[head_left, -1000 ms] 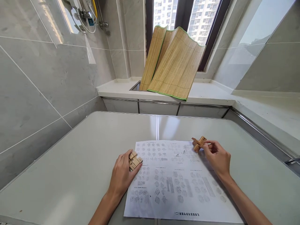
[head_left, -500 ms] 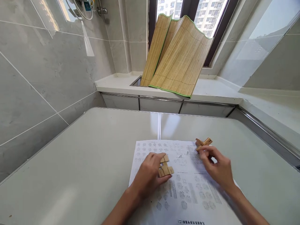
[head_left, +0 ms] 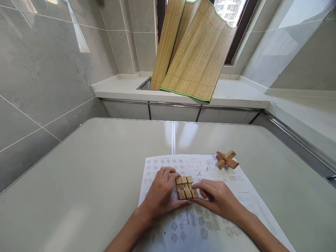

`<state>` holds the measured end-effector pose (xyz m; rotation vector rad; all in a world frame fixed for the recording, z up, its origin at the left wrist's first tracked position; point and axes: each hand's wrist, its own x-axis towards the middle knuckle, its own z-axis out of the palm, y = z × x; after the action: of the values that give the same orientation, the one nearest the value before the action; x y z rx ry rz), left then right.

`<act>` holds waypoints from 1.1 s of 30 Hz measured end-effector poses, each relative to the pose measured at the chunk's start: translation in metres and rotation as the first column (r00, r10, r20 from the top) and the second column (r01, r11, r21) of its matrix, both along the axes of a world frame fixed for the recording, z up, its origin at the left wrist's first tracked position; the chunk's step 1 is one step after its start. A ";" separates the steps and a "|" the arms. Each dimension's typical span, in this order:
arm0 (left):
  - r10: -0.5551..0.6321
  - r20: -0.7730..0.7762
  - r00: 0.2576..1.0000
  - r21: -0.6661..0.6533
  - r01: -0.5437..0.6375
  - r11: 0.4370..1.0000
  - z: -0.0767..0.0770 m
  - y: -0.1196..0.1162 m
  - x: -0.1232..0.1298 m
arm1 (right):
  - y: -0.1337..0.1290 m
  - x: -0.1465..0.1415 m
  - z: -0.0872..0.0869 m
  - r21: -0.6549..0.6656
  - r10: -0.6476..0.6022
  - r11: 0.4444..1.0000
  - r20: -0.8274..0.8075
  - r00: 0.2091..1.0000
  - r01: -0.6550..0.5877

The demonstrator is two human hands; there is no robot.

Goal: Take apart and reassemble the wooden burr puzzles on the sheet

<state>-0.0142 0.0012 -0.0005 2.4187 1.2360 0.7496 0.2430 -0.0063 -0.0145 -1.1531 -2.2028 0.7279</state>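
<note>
A block-like puzzle of light wooden pieces (head_left: 187,188) rests over the printed sheet (head_left: 157,168), with a small gap near its middle. My left hand (head_left: 161,194) grips its left side, fingers at the back corner and thumb along the front edge. At its right side is my right hand (head_left: 219,197), thumb and index finger closed on the right edge. Beyond my right hand, a cross-shaped wooden puzzle (head_left: 227,159) lies at the sheet's back right corner, touched by neither hand.
The pale table (head_left: 78,182) extends around the sheet. Behind it is a white ledge (head_left: 236,91) with a folded bamboo mat (head_left: 196,52) leaning at the window. Grey tiled walls (head_left: 52,70) stand on both sides.
My right hand has left the cross-shaped puzzle and moved left and nearer, onto the block-like puzzle. More of the block-like puzzle shows now. The camera view has tilted down slightly.
</note>
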 end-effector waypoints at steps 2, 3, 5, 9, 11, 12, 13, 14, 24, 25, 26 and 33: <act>-0.007 0.011 1.000 -0.025 0.008 1.000 0.002 0.000 -0.006 | 0.000 0.000 0.001 -0.015 -0.039 0.999 -0.064 0.997 0.039; -0.013 0.026 1.000 -0.039 0.014 0.999 0.002 -0.001 -0.009 | 0.000 0.000 0.003 -0.038 -0.080 0.996 -0.114 0.990 0.076; -0.025 0.086 0.996 -0.080 0.032 0.996 0.003 -0.002 -0.012 | -0.002 -0.001 0.007 -0.122 -0.186 0.979 -0.236 0.954 0.161; -0.040 0.258 0.965 -0.197 0.093 0.976 0.005 -0.005 -0.011 | -0.006 -0.003 0.012 -0.410 -0.305 0.906 -0.464 0.832 0.104; -0.007 0.303 0.953 -0.240 0.084 0.967 0.006 -0.008 -0.009 | -0.008 -0.006 0.013 -0.506 -0.321 0.862 -0.523 0.790 0.015; 0.018 0.313 0.950 -0.258 0.066 0.964 0.006 -0.009 -0.008 | -0.009 -0.008 0.013 -0.529 -0.319 0.848 -0.537 0.781 -0.017; 0.043 0.318 0.947 -0.273 0.048 0.961 0.006 -0.011 -0.007 | -0.010 -0.010 0.013 -0.540 -0.312 0.841 -0.543 0.779 -0.040; 0.062 0.321 0.945 -0.284 0.034 0.958 0.005 -0.012 -0.007 | -0.011 -0.012 0.014 -0.544 -0.301 0.837 -0.548 0.780 -0.059; 0.071 0.340 0.938 -0.195 -0.003 0.981 0.005 -0.019 -0.002 | -0.024 -0.030 0.015 -0.570 -0.260 0.815 -0.526 0.810 -0.108; 0.063 0.333 0.941 -0.181 -0.002 0.984 0.006 -0.019 -0.001 | -0.025 -0.031 0.013 -0.539 -0.245 0.838 -0.512 0.823 -0.086; 0.053 0.328 0.943 -0.167 0.003 0.986 0.007 -0.020 0.001 | -0.025 -0.032 0.011 -0.498 -0.224 0.865 -0.494 0.840 -0.062; -0.031 0.290 0.956 -0.071 0.054 0.996 0.007 -0.025 0.004 | -0.024 -0.032 0.004 -0.302 -0.192 0.951 -0.433 0.881 0.059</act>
<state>-0.0106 -0.0238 0.0062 2.1710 1.0726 0.9817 0.2106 -0.0298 -0.0105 -1.1059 -1.6479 1.1528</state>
